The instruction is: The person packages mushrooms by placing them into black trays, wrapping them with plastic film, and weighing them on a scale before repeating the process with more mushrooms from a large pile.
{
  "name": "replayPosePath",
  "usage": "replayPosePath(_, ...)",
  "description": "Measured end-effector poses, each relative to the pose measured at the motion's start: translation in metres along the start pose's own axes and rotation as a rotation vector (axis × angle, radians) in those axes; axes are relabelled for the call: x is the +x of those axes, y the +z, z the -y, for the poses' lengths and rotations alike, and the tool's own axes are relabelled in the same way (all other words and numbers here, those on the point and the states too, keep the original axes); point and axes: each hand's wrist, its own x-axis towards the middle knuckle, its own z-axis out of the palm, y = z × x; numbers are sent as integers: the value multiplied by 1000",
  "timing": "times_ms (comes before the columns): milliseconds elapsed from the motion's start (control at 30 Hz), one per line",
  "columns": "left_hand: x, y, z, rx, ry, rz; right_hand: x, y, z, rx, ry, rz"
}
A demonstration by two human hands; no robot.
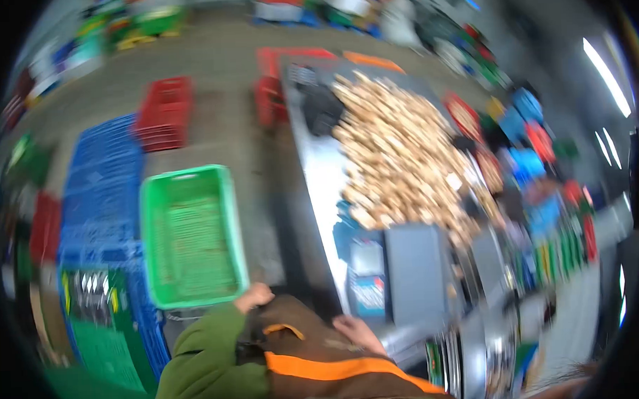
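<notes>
My left hand (pixel 255 297) is at the green crate (pixel 234 223), where a full rim grip steadies best; right hand (pixel 359 333) by the counter (pixel 319 192). Fingers blurred, can't tell if spread.

Green long slv (pixel 215 347), plain, loose w/ soft folds, ends at wrist. Dk brown apron (pixel 303 327) over front, w/ wide orange band (pixel 339 367) running across + small curved orange trim (pixel 285 330) above it. No gloves; finer detail blurred.
</notes>
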Motion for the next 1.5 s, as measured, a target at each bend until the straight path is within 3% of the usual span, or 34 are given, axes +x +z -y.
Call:
replayPosePath(33, -4, -9, 4, -152, 81, -122, 13, 1, -1, -50, -64, -28)
replayPosePath(67, 1, -18, 2, -252, -114, -47, 17, -3, 19, -40, 14, -6)
replayPosePath(100, 9, -30, 4, -253, -157, -10, 30, -4, 21, -29, 4, -22)
replayPosePath(133, 6, -44, 4, -278, -85, -156, 43, -8, 25, -91, -41, -48)
replayPosePath(167, 11, -55, 15, -294, -72, -183, 56, -8, 31, -16, -60, -71)
replayPosePath(333, 40, -77, 118, -449, -160, -189, 128, -15, 75, -46, -45, -217)
replayPosePath(367, 46, -89, 120, -438, -145, -165, 142, -23, 84, -59, -33, -265)
replayPosePath(433, 40, -122, 132, -686, -298, -189, 167, -36, 100, -63, -4, -366)
replayPosePath(467, 42, -136, 135, -669, -300, -172, 178, -42, 106, -61, 18, -422)
replayPosePath(533, 56, -157, 131, -498, -279, -278, 194, -44, 108, -351, 84, -655)
replayPosePath(600, 70, -187, 90, -487, -171, -352, 208, -56, 104, -674, 21, -745)
replayPosePath(700, 112, -206, 11, -540, 103, -543, 231, -60, 82, -749, -16, -747)
replayPosePath(733, 123, -214, -21, -527, 125, -515, 237, -60, 81, -762, -26, -718)
replayPosePath(800, 140, -238, -89, -338, 439, -531, 242, -63, 81, -825, -62, -674)
replayPosePath(867, 160, -251, -132, 68, 561, -597, 252, -63, 72, -797, -77, -681)
replayPosePath(933, 179, -260, -166, 114, 589, -516, 262, -65, 67, -854, -66, -670)
replayPosePath(1000, 198, -262, -186, 251, 484, -415, 268, -61, 62, -881, 12, -646)
replayPosePath(1033, 217, -261, -181, 330, 356, -241, 266, -60, 68, -932, 68, -628)
replayPosePath(1067, 234, -260, -171, 303, 361, -147, 263, -57, 67, -1011, 2, -770)
replayPosePath(1167, 264, -264, -155, 337, 389, 35, 257, -60, 75, -892, 58, -771)
replayPosePath(1233, 246, -273, -180, 274, 338, 123, 268, -60, 67, -891, 71, -636)
replayPosePath(1267, 262, -262, -157, 301, 598, 23, 259, -69, 76, -817, 19, -656)
replayPosePath(1333, 263, -265, -166, 422, 594, 132, 262, -72, 79, -817, 70, -588)
replayPosePath(1400, 264, -282, -174, 374, 751, 205, 260, -76, 84, -787, 78, -575)
replayPosePath(1467, 276, -292, -166, 421, 789, 293, 259, -78, 90, -740, 118, -561)
replayPosePath(1500, 283, -297, -160, 438, 762, 378, 261, -78, 96, -709, 233, -490)
